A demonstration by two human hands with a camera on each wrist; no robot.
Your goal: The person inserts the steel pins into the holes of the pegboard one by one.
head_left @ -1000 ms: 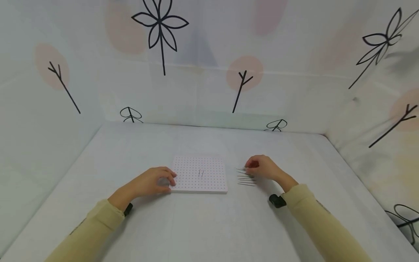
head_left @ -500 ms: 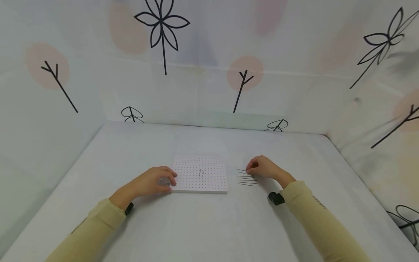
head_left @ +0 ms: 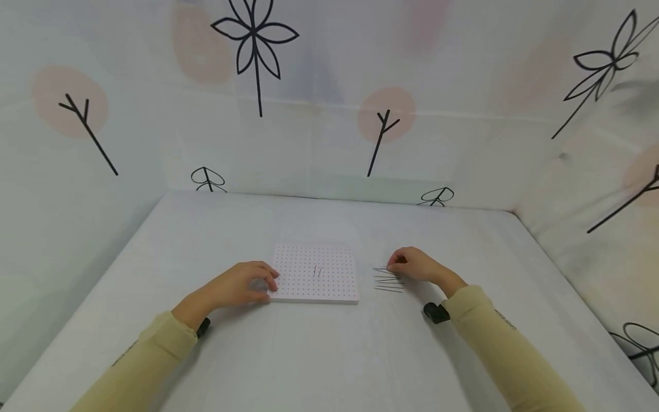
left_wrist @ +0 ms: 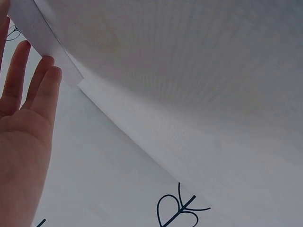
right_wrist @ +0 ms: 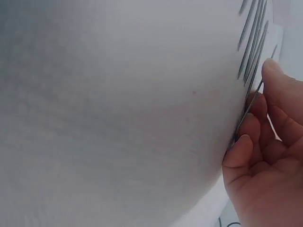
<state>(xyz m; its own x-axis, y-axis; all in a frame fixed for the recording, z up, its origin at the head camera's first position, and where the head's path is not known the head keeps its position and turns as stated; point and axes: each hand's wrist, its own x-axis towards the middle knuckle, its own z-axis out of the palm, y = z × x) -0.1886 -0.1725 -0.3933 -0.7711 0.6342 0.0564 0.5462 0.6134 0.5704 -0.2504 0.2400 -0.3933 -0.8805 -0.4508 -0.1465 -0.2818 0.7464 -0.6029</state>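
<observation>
Right fingers [right_wrist: 240, 153]: clamped in a pinch on 1 thin dark rod [right_wrist: 253, 98], held between thumb and fingertips; probably so light a grip because of so slender a shaft.
Right hand [head_left: 414, 264]: low over the far end of the row, likely placed there to single out 1 rod without disturbing the others.
Left fingers [left_wrist: 53, 87]: slightly apart, not clamped on anything, resting against the edge of the white board [head_left: 334, 280].
Left hand [head_left: 244, 284]: at the near left corner, presumably there to steady the board against sliding.
Loose rods [right_wrist: 254, 47]: laid roughly parallel on the surface [head_left: 309, 360], a few close enough to touch or cross (exact count too fine to tell); just to the right of the board, apparently for short reach.
Board: flat, between the 2 hands, dotted all over with rows of small holes.
Standing rods [head_left: 317, 272]: 2, near the middle of the board, side by side and apart, a little tilted; seemingly propped by the holes.
Farther out: black wrist device [head_left: 436, 312], pale yellow sleeves [head_left: 504, 343], then cloth backdrop [head_left: 309, 149] with line-drawn plants.
</observation>
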